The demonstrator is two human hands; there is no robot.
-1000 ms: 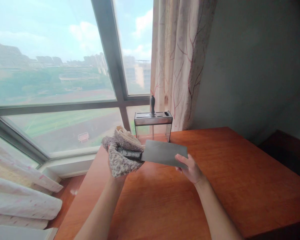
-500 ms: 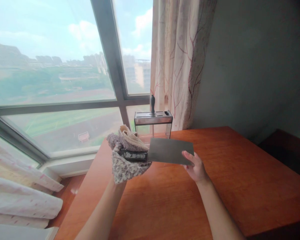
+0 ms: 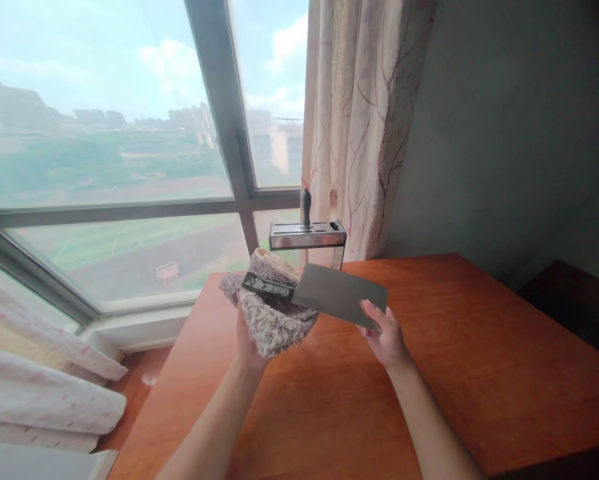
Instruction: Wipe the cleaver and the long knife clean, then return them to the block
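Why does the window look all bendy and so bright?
In the head view, the wide lens bows the window frame; daylight outside looks hazy and pale, the wall stays dim, and the cleaver looks dull grey, without glare.

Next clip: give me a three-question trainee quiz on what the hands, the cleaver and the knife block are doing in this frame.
1. True or false: the cleaver lies flat on the table.
2. Which hand pinches the blade's far corner? A) left hand B) right hand C) neither
3. Fill in: the cleaver's handle rests in a fuzzy ____ held by the left hand.

Key:
1. False; both hands hold it above the table.
2. B; the right hand grips the corner.
3. cloth. Behind it, the knife block by the window holds one black-handled tool.
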